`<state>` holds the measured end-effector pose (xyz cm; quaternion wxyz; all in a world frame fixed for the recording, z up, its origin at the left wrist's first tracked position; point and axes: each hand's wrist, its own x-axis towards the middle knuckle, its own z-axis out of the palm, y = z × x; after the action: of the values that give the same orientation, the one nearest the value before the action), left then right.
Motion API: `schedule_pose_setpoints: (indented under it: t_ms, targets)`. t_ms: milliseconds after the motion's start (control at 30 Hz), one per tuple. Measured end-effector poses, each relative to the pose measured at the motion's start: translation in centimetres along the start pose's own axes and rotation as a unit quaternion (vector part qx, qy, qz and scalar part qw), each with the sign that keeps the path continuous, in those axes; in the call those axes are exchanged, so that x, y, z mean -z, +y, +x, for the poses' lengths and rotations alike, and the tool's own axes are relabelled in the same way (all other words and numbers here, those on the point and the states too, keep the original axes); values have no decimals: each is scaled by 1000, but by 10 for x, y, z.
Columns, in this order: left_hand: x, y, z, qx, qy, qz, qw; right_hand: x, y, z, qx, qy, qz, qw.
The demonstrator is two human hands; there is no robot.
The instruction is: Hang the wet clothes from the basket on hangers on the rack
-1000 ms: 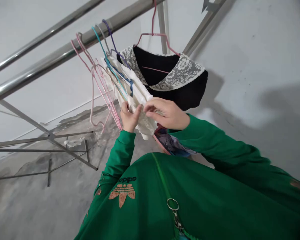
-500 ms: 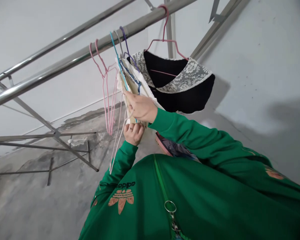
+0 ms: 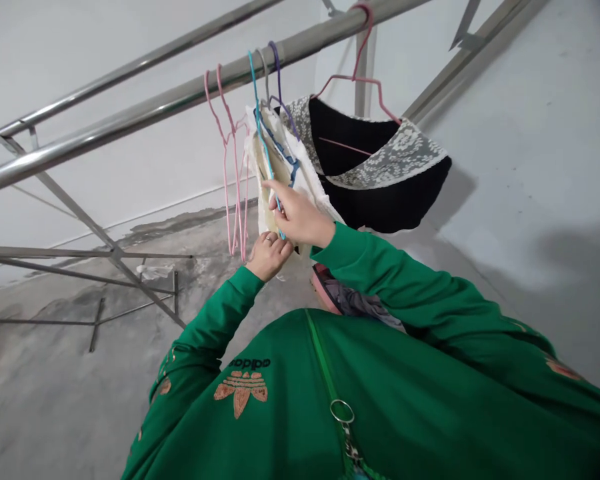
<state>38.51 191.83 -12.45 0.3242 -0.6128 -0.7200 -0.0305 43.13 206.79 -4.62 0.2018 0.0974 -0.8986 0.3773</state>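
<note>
My right hand (image 3: 305, 217) reaches across to a white garment (image 3: 304, 159) hung on the rail. Its forefinger is stretched along the cloth, and the fingers close about the lower part of a light blue hanger (image 3: 263, 141). Just below, my left hand (image 3: 270, 255), with a ring on one finger, is closed at the garment's lower edge by the hanger's end. A grey hanger (image 3: 266, 73) and a purple hanger (image 3: 279, 73) hook over the rail beside the blue one. The garment's inside and my left fingertips are partly hidden.
Bare pink hangers (image 3: 236, 193) hang left of the garment on the metal rail (image 3: 145, 120). To the right, a black top (image 3: 395, 200) with a lace collar hangs on a dark pink hanger (image 3: 355, 78). The rack's crossed legs (image 3: 115, 253) stand at left.
A pale hanger that dangled beside my hands no longer shows. My left hand has risen slightly, and the view has shifted, so the rail and clothes appear farther right.
</note>
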Motion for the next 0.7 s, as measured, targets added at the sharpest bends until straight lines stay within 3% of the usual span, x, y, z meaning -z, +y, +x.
schedule_pose_setpoints:
  t_ms: [100,233,367,467,567,700]
  targets:
    - [-4,14,0,54,-19,13,998,-12,9,0,-23,54,161,985]
    - [-22,42,-1,146,-5,-5,989,-29,7,6,-69,125,350,926]
    - [-23,54,-3,159,86,-81,980,-30,-9,15,-96,154,431,884]
    - [-6,49,-6,244,148,-143,948,-27,-13,20,-106,153,440,879]
    - [10,42,-7,293,118,-179,932,-33,-6,24,-101,171,441,875]
    - [16,43,-6,224,44,-151,962,-48,1,31,-81,195,432,877]
